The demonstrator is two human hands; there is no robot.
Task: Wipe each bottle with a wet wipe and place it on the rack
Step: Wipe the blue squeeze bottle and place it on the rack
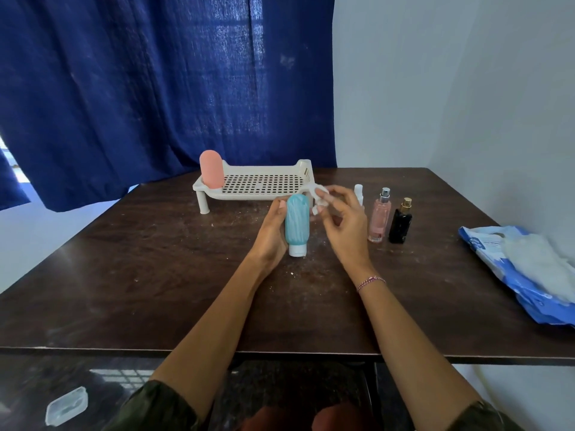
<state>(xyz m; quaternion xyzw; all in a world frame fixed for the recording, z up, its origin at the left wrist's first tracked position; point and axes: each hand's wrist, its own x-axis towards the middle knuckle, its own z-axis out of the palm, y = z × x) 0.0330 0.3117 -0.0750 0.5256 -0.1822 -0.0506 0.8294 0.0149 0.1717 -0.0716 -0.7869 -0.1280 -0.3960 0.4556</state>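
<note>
- left hand (273, 227) grips teal bottle (297, 220) cap-down, mid table (155, 262), steadying it for the wipe
- right hand (342, 222) pinches wet wipe (321, 198) at bottle's 1 o'clock
- rack (264, 184) at 12 o'clock, pink bottle (211, 169) on it

Soft daylight glows through the blue curtain (161, 88), the dark table (155, 275) glares faintly, and wide-angle edges bow.

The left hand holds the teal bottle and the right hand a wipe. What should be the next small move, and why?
Probably bring the wipe onto the teal bottle and rub down its side. The left hand grips the bottle cap-down, the right hand pinches the wipe beside its top, seemingly not touching it. Only the pink bottle stands on the rack.
</note>
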